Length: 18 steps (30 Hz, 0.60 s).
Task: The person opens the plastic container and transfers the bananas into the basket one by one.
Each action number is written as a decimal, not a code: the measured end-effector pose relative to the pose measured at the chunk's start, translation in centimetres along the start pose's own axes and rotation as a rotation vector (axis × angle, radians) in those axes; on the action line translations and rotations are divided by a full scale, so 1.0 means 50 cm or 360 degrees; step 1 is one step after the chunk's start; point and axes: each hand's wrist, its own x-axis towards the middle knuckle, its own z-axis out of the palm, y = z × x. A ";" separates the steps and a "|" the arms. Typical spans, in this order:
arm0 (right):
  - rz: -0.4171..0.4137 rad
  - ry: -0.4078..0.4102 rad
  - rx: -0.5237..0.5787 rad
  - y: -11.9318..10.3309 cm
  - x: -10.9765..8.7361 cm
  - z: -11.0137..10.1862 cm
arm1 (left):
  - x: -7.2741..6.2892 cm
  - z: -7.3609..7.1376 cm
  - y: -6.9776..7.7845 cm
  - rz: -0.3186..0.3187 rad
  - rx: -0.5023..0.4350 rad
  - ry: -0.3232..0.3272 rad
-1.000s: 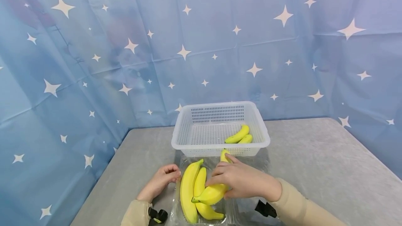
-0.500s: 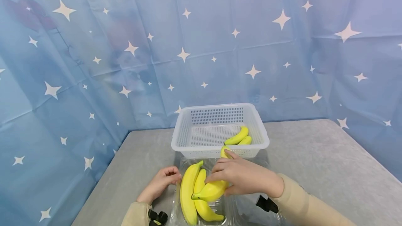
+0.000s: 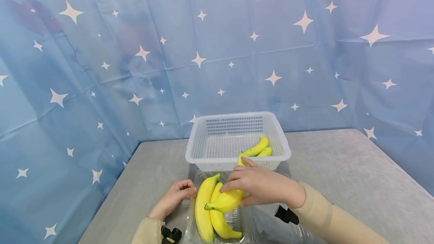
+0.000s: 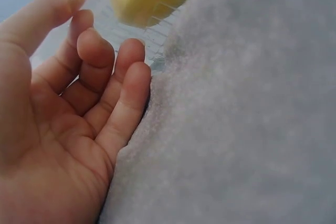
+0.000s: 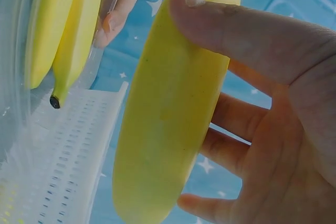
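Observation:
My right hand [image 3: 259, 185] holds a yellow banana [image 3: 226, 200] above a clear plastic clamshell box [image 3: 234, 217]. In the right wrist view the thumb lies across that banana [image 5: 165, 114] and the other fingers are behind it. Two more bananas lie side by side in the box, a long one [image 3: 204, 208] at the left and a curved one [image 3: 220, 226] beside it. At the box's left edge is my left hand [image 3: 174, 197]. Its thumb and forefinger tips pinch the thin plastic rim, while the other fingers [image 4: 134, 87] curl loosely.
Behind the box stands a white perforated basket [image 3: 217, 160] with two bananas [image 3: 256, 148] at its right end. The box's clear lid [image 3: 268, 221] lies opened out to the right on the grey table [image 3: 339, 168]. A blue star-patterned curtain [image 3: 217, 48] hangs behind.
My right hand has risen slightly with the banana, whose far end now overlaps the basket's front rim in the head view. The left hand has stayed at the box edge.

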 end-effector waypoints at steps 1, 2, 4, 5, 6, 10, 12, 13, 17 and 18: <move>0.0004 -0.0002 -0.0005 0.000 0.001 -0.001 | 0.000 0.000 0.000 0.0003 0.0004 -0.0004; 0.0007 -0.0003 -0.0010 0.001 0.001 -0.002 | 0.001 0.000 0.000 0.0002 0.0010 -0.0006; 0.0012 -0.0005 -0.0016 0.002 0.003 -0.004 | 0.001 0.001 0.001 -0.0005 0.0023 -0.0006; 0.0016 -0.0006 -0.0015 0.002 0.003 -0.006 | 0.001 0.001 0.000 -0.0008 0.0036 -0.0004; 0.0019 -0.0006 -0.0013 0.003 0.004 -0.007 | 0.002 0.001 0.000 -0.0012 0.0048 0.0003; 0.0011 0.0015 -0.0030 0.006 0.006 -0.013 | 0.003 0.002 0.002 -0.0031 0.0074 0.0030; 0.0007 0.0021 -0.0036 0.007 0.008 -0.017 | 0.002 0.001 0.003 -0.0042 0.0073 0.0041; 0.0006 0.0021 -0.0036 0.008 0.009 -0.019 | 0.002 0.001 0.003 -0.0044 0.0070 0.0042; 0.0021 0.0011 -0.0032 0.013 0.017 -0.026 | 0.000 0.002 0.001 -0.0039 0.0063 0.0023; 0.0023 0.0009 -0.0038 0.014 0.019 -0.027 | 0.000 0.002 0.001 -0.0033 0.0060 0.0014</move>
